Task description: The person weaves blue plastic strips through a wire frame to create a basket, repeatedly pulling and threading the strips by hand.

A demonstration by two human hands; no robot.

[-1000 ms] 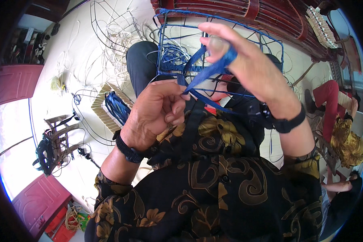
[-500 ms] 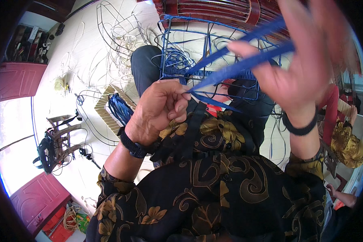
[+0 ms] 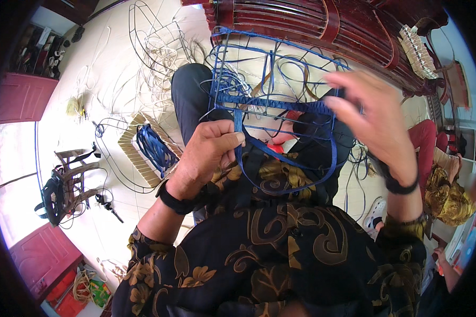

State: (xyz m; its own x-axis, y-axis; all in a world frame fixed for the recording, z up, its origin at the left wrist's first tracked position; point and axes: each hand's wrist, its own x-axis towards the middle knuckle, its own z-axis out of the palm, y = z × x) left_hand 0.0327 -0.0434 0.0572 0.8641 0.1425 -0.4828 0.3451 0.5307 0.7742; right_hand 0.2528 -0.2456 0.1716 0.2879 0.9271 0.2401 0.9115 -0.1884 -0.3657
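Note:
My left hand (image 3: 214, 148) pinches a flat blue strap (image 3: 238, 120) between thumb and fingers, just below the near left part of a wire basket frame (image 3: 272, 68). The frame rests across my knees, and blue strap is woven tightly along one of its bars. From the left hand the strap hangs in a wide loop (image 3: 301, 187) over my lap and rises toward the frame's right side. My right hand (image 3: 378, 119), smeared by motion, is beside that right side, thumb and fingers apart; no strap shows between them.
A dark red wooden bench (image 3: 301, 24) stands beyond the frame. To the left lie a beige woven basket with a blue strap bundle (image 3: 156, 148), loose pale cords (image 3: 158, 79) and a small wooden stool (image 3: 79, 171). Another person in a gold-patterned top (image 3: 449, 185) sits at right.
The right hand has come down and away from the strap it had stretched. The strap has slackened into a loop over my lap. The left hand still pinches it, slightly lower and further left.

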